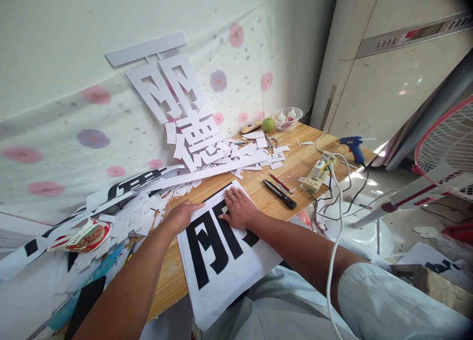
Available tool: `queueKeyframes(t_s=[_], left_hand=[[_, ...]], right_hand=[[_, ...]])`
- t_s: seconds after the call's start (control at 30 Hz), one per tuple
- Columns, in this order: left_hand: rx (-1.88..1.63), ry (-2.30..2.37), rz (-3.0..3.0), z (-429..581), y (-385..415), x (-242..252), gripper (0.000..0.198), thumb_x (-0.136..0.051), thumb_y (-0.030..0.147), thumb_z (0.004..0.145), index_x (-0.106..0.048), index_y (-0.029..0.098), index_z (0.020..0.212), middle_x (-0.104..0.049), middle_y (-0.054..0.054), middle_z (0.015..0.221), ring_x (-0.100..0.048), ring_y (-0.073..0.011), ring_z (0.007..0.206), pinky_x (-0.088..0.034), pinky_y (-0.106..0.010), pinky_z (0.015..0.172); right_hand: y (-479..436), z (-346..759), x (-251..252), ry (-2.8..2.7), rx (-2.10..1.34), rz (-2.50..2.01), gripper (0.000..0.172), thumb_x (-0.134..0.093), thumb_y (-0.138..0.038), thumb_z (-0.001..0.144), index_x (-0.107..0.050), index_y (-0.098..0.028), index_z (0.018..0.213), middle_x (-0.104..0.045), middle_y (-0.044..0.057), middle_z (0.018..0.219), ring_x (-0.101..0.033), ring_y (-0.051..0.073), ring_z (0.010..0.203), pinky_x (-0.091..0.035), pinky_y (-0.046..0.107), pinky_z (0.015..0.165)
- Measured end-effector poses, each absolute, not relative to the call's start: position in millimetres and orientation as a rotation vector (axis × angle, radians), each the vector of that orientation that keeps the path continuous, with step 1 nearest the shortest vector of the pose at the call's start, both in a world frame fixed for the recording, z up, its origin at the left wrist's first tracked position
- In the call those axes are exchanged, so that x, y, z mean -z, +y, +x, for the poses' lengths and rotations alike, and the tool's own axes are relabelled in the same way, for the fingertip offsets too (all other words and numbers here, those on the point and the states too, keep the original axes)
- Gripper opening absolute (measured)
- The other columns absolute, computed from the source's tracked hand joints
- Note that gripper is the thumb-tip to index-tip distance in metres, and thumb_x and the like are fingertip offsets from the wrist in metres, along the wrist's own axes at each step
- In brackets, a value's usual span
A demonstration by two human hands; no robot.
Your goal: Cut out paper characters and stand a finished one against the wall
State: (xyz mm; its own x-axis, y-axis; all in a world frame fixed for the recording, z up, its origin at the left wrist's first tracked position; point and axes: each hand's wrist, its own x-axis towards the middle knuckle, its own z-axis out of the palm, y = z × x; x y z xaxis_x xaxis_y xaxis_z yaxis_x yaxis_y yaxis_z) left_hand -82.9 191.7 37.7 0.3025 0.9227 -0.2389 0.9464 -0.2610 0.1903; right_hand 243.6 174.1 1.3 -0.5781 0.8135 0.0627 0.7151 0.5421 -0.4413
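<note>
A white paper sheet (221, 300) printed with a large black Chinese character lies at the table's front edge, its lower part hanging over toward my lap. My left hand (182, 217) is at the sheet's upper left edge, index finger stretched onto the paper and the other fingers curled in at the edge. Spread flat on the upper part of the sheet, my right hand (240, 209) covers some of the black print. To the right of it lie a black utility knife (280, 194) and a red pencil (281, 183).
Cut-out white characters (166, 84) lean on the flowered wall cover. White scraps (254, 150) litter the table's back and left. Rightward are a power strip (320, 172), a blue glue gun (354, 148), loose cables and a fan (447, 148). A green apple (268, 124) sits behind.
</note>
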Motion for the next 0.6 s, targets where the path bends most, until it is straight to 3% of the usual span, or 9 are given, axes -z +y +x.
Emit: queueKeyframes(t_s=[0.43, 0.6], left_hand=[[0.054, 1.693, 2.238, -87.7, 191.9, -34.3, 0.057, -0.055, 0.029, 0.099, -0.074, 0.040, 0.151, -0.071, -0.007, 0.106, -0.068, -0.0274, 0.101, -0.053, -0.035, 0.093], [0.043, 1.700, 2.231, -89.2, 192.2, -32.0, 0.053, -0.057, 0.033, 0.100, -0.075, 0.040, 0.149, -0.073, -0.007, 0.114, -0.070, -0.0286, 0.104, -0.053, -0.036, 0.093]], right_hand=[[172.3, 244.1, -6.4, -2.531, -0.540, -1.296, 0.095, -0.037, -0.072, 0.110, -0.037, -0.001, 0.174, -0.024, 0.021, 0.185, -0.009, 0.041, 0.174, -0.007, 0.054, 0.141], [172.9, 244.1, -5.7, -2.533, -0.536, -1.290, 0.097, -0.037, -0.073, 0.109, -0.037, -0.001, 0.174, -0.024, 0.022, 0.185, -0.009, 0.041, 0.174, -0.007, 0.055, 0.141]])
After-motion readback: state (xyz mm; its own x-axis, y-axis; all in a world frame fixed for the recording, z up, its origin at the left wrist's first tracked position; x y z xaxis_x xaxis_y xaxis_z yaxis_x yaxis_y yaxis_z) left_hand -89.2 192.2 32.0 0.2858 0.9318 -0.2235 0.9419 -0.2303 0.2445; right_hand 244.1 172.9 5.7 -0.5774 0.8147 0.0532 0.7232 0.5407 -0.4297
